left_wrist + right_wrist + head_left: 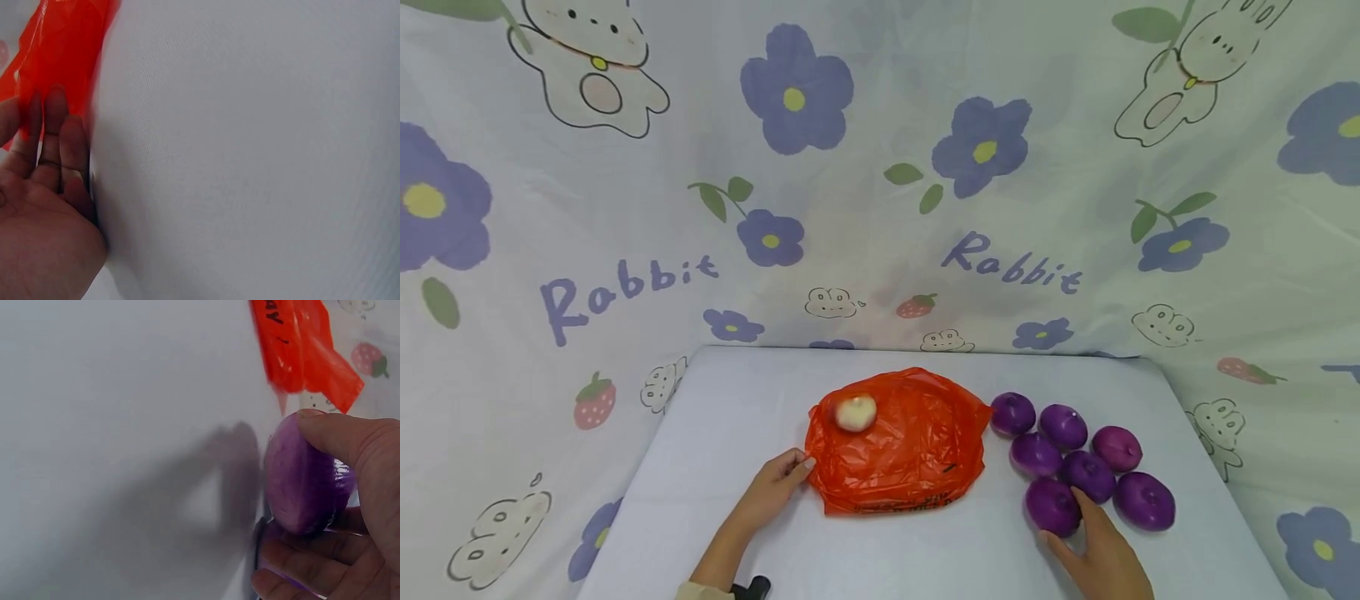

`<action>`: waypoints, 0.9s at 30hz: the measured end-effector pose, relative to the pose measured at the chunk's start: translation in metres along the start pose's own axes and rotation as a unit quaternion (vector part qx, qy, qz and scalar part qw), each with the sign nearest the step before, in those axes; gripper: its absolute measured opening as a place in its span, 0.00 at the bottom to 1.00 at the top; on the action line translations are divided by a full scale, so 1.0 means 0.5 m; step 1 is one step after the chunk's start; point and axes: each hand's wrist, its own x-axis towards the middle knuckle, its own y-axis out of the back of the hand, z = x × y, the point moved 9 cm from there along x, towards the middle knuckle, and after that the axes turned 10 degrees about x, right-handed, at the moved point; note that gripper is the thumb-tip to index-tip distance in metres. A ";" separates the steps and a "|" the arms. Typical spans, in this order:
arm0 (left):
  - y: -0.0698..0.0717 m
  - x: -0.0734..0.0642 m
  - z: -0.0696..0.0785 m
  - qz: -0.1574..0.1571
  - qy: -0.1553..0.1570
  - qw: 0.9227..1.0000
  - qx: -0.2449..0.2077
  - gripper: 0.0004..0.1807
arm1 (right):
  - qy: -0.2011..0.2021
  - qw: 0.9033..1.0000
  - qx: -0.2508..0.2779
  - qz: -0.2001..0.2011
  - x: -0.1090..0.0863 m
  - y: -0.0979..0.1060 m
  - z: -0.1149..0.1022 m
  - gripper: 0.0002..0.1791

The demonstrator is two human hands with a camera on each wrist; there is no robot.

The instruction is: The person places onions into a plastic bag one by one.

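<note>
A red-orange plastic bag point(910, 450) lies spread on the table, with a pale, reddish-sided round fruit point(856, 412), perhaps a peach, on its upper left. My left hand point(780, 483) pinches the bag's left edge; the left wrist view shows the fingers point(56, 119) behind the thin red film. On the right, several purple onions point(1063, 427) sit in a cluster. My right hand point(1101, 550) holds the nearest onion point(1051, 507) between thumb and fingers. Close up in the right wrist view, that onion point(306, 475) looks smooth and shiny, with the thumb on its top.
The white table point(700, 450) reaches back to a cloth backdrop point(880, 192) printed with rabbits and flowers. Another purple onion point(1145, 501) lies just right of my right hand. A small black object point(758, 588) shows beside the left sleeve.
</note>
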 end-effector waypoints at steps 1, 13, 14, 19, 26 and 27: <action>0.000 0.000 -0.001 0.001 0.001 1.000 0.000 0.11 | -0.002 1.000 0.001 -0.002 0.002 0.001 -0.003 0.52; 0.005 -0.003 0.001 0.005 0.010 1.000 0.006 0.10 | 0.003 1.000 0.000 -0.018 0.027 0.013 -0.062 0.53; 0.006 -0.003 0.001 0.005 0.011 1.000 0.007 0.10 | 0.009 1.000 0.001 -0.016 0.027 0.015 -0.069 0.53; 0.003 -0.002 -0.001 0.003 0.012 1.000 0.004 0.10 | 0.060 0.998 0.000 0.008 0.027 0.028 -0.109 0.49; 0.000 -0.001 0.000 0.000 0.006 1.000 0.003 0.11 | 0.106 0.994 0.002 0.038 0.032 0.047 -0.148 0.47; 0.000 -0.001 0.000 0.001 0.005 1.000 0.003 0.11 | 0.110 0.993 0.003 0.039 0.034 0.048 -0.153 0.47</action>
